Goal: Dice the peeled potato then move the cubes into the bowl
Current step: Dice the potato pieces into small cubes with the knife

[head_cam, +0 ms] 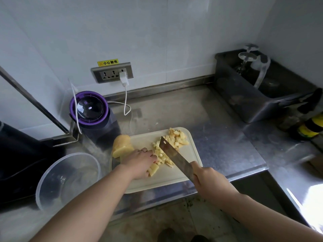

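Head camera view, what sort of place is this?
Probably a kitchen, maybe a commercial one: a stainless steel counter, a cutting board with diced potato, and a cleaver held in the right hand.

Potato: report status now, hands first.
Left hand holds potato strips, right hand grips cleaver. Cube pile on cutting board, big chunk uncut. Clear bowl left of board, nothing blocking.

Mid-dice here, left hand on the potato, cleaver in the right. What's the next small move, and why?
Probably chop the cleaver down across the strips pinned under the left hand, just clear of it. Those strips are uncut, a big potato piece waits beside, so the cubes aren't ready for the bowl.
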A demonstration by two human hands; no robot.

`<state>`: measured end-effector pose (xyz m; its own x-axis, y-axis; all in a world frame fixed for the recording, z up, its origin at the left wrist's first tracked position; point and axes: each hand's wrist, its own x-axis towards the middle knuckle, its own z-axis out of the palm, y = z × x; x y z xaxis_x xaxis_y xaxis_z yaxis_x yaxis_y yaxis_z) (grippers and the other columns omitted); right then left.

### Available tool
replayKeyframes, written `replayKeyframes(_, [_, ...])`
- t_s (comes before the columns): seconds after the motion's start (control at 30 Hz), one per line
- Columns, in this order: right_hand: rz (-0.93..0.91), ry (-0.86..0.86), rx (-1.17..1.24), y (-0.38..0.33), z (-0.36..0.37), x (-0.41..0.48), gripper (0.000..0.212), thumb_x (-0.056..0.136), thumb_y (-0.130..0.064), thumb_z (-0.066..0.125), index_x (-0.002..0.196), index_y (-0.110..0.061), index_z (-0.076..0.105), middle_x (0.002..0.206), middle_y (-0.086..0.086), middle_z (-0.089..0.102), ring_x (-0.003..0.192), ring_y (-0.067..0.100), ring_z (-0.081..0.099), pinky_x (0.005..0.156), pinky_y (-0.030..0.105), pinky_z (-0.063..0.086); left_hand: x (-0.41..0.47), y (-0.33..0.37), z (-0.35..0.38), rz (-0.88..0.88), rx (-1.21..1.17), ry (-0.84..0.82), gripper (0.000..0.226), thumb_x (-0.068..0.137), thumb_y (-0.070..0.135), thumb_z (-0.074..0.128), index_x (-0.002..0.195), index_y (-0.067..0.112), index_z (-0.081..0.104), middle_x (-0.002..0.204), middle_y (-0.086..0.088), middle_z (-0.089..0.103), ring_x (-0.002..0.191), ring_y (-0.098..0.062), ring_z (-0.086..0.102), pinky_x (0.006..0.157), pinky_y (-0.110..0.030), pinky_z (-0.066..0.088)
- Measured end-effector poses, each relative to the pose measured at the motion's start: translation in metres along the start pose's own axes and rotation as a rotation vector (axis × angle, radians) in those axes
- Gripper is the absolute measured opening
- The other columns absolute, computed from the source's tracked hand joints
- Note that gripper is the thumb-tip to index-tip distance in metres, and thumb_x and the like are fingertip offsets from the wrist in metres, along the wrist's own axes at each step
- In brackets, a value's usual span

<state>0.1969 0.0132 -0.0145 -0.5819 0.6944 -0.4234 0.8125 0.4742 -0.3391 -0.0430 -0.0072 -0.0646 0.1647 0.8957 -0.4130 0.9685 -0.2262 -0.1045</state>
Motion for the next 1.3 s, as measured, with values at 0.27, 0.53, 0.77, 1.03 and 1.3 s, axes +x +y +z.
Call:
replayKeyframes(0.27, [-0.007,-0.01,-0.002,-0.001,0.002,0.003,0.03,0.104,-0.024,0.041,0.133,-0.024,0.034,0.08,-0.007,0.05,0.065,0.007,0.056,0.057,0.021,0.047,-0.001,0.003,-0.001,-0.067,0.027,-0.034,0.051,0.085,0.042,0.052,0.13,0.019,0.046,0.132,-0.005,0.051,0.121,-0.025,0.047,0.103,-0.038,0.035])
replayKeyframes(0.53, [-0.026,-0.057,-0.077,-0.011,0.014,0.01,0.032,0.102,-0.022,0.041,0.133,-0.022,0.033,0.095,0.0,0.059,0.082,0.018,0.066,0.073,0.032,0.057,-0.011,0.023,0.017,-0.458,-0.175,0.087,0.048,0.083,0.058,0.052,0.116,0.023,0.056,0.114,0.002,0.064,0.109,-0.02,0.056,0.098,-0.036,0.033])
replayKeyframes(0.77, [-0.028,-0.076,-0.124,-0.018,0.027,0.023,0.03,0.096,-0.009,0.045,0.122,-0.022,0.037,0.085,0.001,0.057,0.074,0.021,0.062,0.064,0.034,0.051,-0.019,0.032,0.031,-0.566,-0.277,0.228,0.048,0.083,0.063,0.055,0.11,0.023,0.059,0.108,0.004,0.066,0.101,-0.017,0.062,0.095,-0.035,0.037])
replayKeyframes(1.03, [-0.084,-0.106,-0.156,-0.018,0.037,0.025,0.033,0.098,-0.013,0.05,0.126,-0.026,0.036,0.092,0.0,0.062,0.078,0.015,0.064,0.064,0.026,0.051,-0.022,0.029,0.035,-0.591,-0.314,0.266,0.032,0.085,0.051,0.062,0.108,0.03,0.063,0.103,0.009,0.068,0.097,-0.013,0.063,0.094,-0.032,0.037])
replayKeyframes(1.3, [-0.1,-0.082,-0.185,-0.021,0.028,0.025,0.033,0.098,-0.011,0.046,0.127,-0.022,0.035,0.09,0.001,0.059,0.073,0.02,0.06,0.061,0.029,0.046,-0.025,0.032,0.036,-0.605,-0.34,0.295,0.04,0.083,0.06,0.058,0.107,0.029,0.065,0.1,0.009,0.068,0.095,-0.012,0.063,0.094,-0.031,0.037])
